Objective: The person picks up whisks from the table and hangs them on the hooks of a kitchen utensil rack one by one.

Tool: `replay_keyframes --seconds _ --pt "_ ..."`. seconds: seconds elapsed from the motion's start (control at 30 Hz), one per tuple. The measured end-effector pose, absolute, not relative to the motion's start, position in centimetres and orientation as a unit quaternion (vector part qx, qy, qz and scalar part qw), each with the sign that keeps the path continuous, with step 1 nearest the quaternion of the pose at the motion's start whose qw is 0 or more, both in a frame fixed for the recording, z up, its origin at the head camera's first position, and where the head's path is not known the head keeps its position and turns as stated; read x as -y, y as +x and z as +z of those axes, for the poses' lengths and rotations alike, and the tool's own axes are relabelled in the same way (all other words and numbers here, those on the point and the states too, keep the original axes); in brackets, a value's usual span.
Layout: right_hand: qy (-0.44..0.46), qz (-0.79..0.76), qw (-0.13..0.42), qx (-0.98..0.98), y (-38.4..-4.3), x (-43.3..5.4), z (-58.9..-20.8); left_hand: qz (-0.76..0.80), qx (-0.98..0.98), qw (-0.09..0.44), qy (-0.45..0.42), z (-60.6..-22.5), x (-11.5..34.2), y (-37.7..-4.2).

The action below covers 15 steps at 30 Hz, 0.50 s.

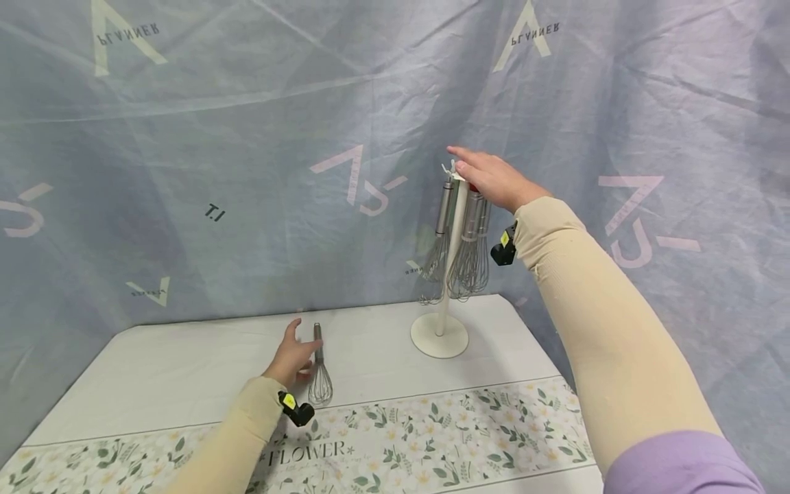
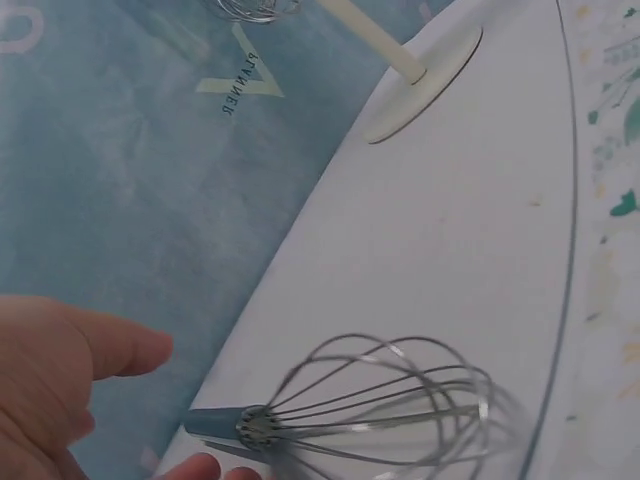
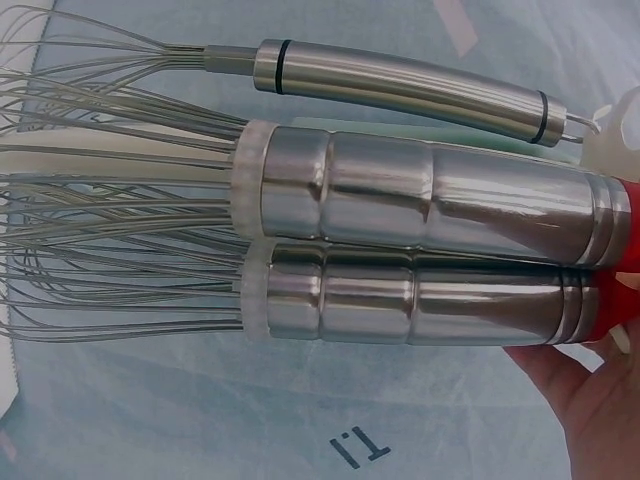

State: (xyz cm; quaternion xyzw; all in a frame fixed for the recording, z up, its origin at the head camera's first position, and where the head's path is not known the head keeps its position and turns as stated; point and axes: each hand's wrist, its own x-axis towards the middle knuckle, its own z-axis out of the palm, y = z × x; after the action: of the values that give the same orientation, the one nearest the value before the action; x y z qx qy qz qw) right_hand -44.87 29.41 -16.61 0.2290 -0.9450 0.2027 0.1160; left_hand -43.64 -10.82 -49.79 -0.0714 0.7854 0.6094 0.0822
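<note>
A small wire whisk (image 1: 319, 384) with a metal handle lies on the white table; its wire loops (image 2: 400, 400) fill the lower part of the left wrist view. My left hand (image 1: 293, 358) is spread beside the handle, thumb and fingers apart, one fingertip overlapping it in the head view. Contact there cannot be told. My right hand (image 1: 494, 180), fingers extended, is at the top of a white stand (image 1: 454, 254). Several whisks hang from this stand. Two have thick steel handles (image 3: 430, 200) with red ends, and one has a slimmer steel handle (image 3: 410, 85).
The stand's round base (image 1: 439, 336) sits near the table's back right. A floral cloth strip (image 1: 444, 439) lettered FLOWER crosses the table's front. Behind the table hangs a grey-blue printed curtain (image 1: 247, 171).
</note>
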Motion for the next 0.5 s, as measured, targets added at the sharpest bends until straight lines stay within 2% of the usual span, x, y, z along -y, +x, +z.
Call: replay_keyframes --seconds 0.5 --pt "0.222 0.197 0.122 0.947 -45.0 -29.4 -16.7 0.562 -0.822 0.060 -0.067 -51.7 10.5 -44.0"
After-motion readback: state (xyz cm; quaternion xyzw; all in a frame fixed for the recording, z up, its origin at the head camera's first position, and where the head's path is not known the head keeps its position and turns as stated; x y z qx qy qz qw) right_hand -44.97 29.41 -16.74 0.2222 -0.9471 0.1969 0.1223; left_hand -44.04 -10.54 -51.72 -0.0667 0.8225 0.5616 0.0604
